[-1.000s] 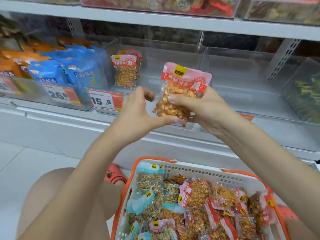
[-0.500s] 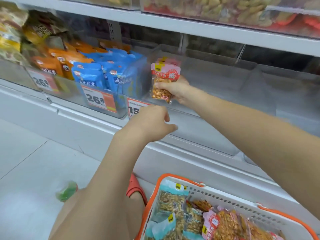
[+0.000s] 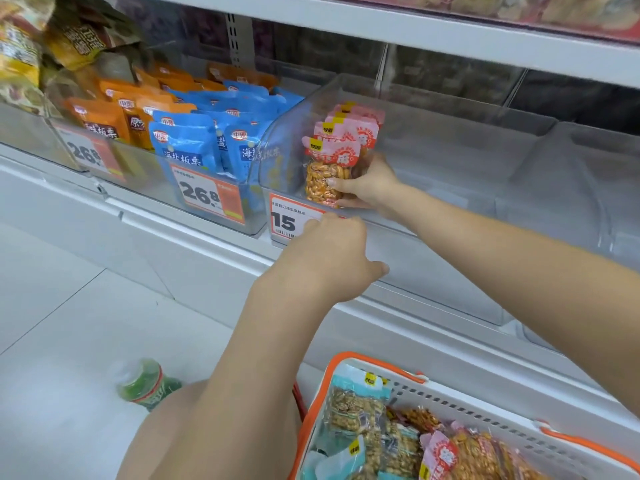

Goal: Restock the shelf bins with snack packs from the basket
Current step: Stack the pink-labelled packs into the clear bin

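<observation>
A pink-topped peanut pack (image 3: 323, 180) stands upright at the front left of a clear shelf bin (image 3: 450, 157). My right hand (image 3: 369, 185) grips it from the right, inside the bin. Two or three like packs (image 3: 360, 124) stand right behind it. My left hand (image 3: 332, 258) hovers at the bin's front wall, holding nothing, its loosely curled fingertips at the orange "15" price label (image 3: 287, 220). The white basket with an orange rim (image 3: 349, 358) sits at the bottom right. It holds several snack packs, some pink-topped (image 3: 450, 455) and some teal-topped (image 3: 356, 407).
Left of the clear bin stand bins of blue packs (image 3: 194, 143) and orange packs (image 3: 104, 119). Another clear bin (image 3: 571, 188) lies to the right. An upper shelf board (image 3: 415, 32) hangs overhead. A green bottle (image 3: 149, 382) lies on the floor by my knee.
My right hand carried the pack from mid-air leftward into the bin. My left hand let go of it and moved down to the bin's front wall.
</observation>
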